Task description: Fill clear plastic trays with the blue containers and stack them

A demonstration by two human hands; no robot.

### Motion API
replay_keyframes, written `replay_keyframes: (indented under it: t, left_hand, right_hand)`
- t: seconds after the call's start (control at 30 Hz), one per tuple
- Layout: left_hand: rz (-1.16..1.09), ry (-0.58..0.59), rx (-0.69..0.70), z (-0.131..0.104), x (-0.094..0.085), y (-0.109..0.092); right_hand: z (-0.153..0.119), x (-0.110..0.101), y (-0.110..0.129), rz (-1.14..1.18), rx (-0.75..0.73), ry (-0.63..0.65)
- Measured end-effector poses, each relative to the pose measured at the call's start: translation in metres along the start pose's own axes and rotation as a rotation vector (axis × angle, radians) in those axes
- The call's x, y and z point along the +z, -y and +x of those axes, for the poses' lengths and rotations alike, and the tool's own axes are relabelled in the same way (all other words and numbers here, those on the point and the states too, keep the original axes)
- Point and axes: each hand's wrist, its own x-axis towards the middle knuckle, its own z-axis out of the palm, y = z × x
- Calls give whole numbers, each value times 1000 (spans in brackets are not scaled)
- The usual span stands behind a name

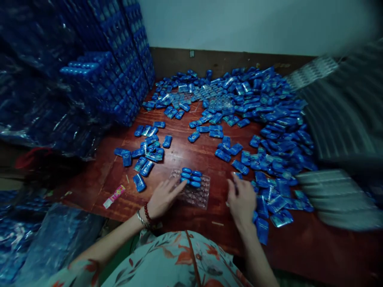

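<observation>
A clear plastic blister tray (194,197) with rows of small moulded hollows lies on the table in front of me. Several glossy blue oval packets (190,177) sit in two columns at its far side. My left hand (163,197) rests at the tray's left edge, fingers stretched out, with a fingertip at the nearest packets. To the right of the tray, my right hand (243,199) reaches down at the edge of the heap, its fingers bent and slightly blurred. A small blue packet (237,175) shows at its fingertips; whether it is gripped is unclear.
A large heap of blue packets (269,103) covers the table's back and right. Loose packets (149,147) lie at left, near a pink-and-white strip (114,196). Tall stacks of filled blue trays (119,71) stand at left. Blurred stacks of clear trays (338,199) border the right.
</observation>
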Motion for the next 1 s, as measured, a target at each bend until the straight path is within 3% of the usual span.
replay_keyframes:
  t: [0.1, 0.17, 0.23, 0.33, 0.47, 0.53, 0.63, 0.7, 0.83, 1.0]
  left_hand:
    - [-6, -208, -437, -30, -6, 19]
    - [48, -261, -677, -49, -7, 33]
    - [102, -241, -769, -63, -3, 45]
    - [143, -184, -719, -76, 6, 57]
    - [117, -164, -620, -85, -1, 58]
    - [43, -190, -594, -85, -14, 49]
    - [-105, -205, -578, -76, -34, 24]
    - [-231, -183, -519, -63, -37, 7]
    - [-382, -155, -348, -31, -16, -12]
    - [-320, -150, -173, -9, 7, -6]
  right_hand:
    - [9, 3, -31, -308, 252, 89]
    - [13, 5, -36, -394, 257, 184]
    - [16, 8, -32, -373, 203, 265]
    - [16, 9, -21, -253, 142, 334]
    - [3, -2, -18, 124, 181, 237]
    - [-9, -11, -16, 352, 80, 242]
    - [-25, -23, 3, 555, -130, 382]
    - [-32, -24, 24, 616, -147, 448]
    - [-34, -9, 59, 666, -145, 349]
    - [-27, 9, 57, 506, -378, 238]
